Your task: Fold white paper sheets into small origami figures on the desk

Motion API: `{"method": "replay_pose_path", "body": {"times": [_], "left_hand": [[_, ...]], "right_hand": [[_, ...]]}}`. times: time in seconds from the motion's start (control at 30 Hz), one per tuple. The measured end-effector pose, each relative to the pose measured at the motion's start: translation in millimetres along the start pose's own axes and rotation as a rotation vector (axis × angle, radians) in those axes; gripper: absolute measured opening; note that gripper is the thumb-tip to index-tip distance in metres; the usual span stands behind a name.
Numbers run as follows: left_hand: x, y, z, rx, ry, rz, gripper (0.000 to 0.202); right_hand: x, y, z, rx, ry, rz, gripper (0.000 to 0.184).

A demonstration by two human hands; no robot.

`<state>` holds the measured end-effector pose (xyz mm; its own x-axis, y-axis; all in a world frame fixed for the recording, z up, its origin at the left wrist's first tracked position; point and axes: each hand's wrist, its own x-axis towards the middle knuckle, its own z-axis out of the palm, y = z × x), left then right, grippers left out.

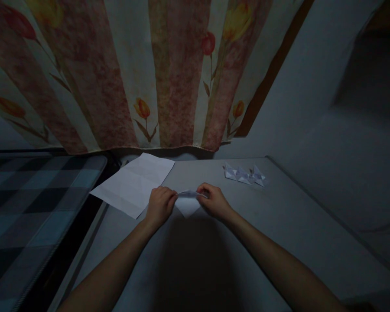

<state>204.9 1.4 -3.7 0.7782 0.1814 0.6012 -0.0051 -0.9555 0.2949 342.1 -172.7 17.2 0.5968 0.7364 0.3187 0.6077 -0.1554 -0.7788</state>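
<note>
Between my two hands is a small piece of folded white paper [187, 206], its lower part coming to a point toward me. My left hand [160, 205] pinches its left corner between thumb and fingers. At the opposite corner, my right hand [214, 200] pinches it the same way. The upper edge bulges a little, showing a shaded gap between layers. Just beyond my left hand lies a large white sheet [134, 180] with faint crease lines. Several small folded paper shapes [243, 174] with pointed tips sit in a row, past my right hand.
The pale table [266, 242] reaches to the wall [299, 108]. A tulip-patterned striped curtain [136, 65] hangs behind its far edge. On the left, a checked mattress [29, 216] stands beside the table, with a dark gap between them. The light is dim.
</note>
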Motion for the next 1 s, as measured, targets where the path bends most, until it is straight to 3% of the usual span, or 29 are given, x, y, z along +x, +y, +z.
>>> {"method": "replay_pose_path", "body": {"times": [0.1,0.17,0.23,0.3,0.4,0.47,0.57,0.7,0.87,1.0], "left_hand": [[-2,5,-6.5,-0.012,0.302,0.100,0.009],[-4,6,-8.1,-0.007,0.367,0.156,0.012],[-5,5,-6.7,0.008,0.265,0.180,0.013],[-5,2,-3.3,0.021,0.060,0.177,0.013],[-5,-2,2.1,0.023,-0.220,0.152,0.017],[-4,-1,4.1,0.024,-0.308,0.130,0.020],[-2,3,4.9,0.049,-0.362,0.112,0.020],[0,7,5.5,0.100,-0.410,0.118,0.028],[0,7,6.9,0.168,-0.459,0.112,0.042],[2,11,7.1,0.225,-0.512,0.098,0.048]], "right_hand": [[-1,-10,-8,-0.049,0.186,-0.288,0.012],[-3,-10,-12,-0.137,0.224,-0.431,0.014],[-7,-4,-13,-0.239,0.171,-0.485,0.016],[-11,5,-12,-0.347,0.034,-0.480,0.019],[-15,15,-9,-0.461,-0.196,-0.425,0.022],[-14,14,-7,-0.499,-0.259,-0.353,0.020],[-10,6,-3,-0.569,-0.213,-0.223,0.017],[-2,-2,8,-0.679,-0.186,-0.127,0.038],[7,-2,17,-0.835,-0.242,-0.030,0.024],[8,-2,18,-0.943,-0.320,-0.092,0.020]]}}
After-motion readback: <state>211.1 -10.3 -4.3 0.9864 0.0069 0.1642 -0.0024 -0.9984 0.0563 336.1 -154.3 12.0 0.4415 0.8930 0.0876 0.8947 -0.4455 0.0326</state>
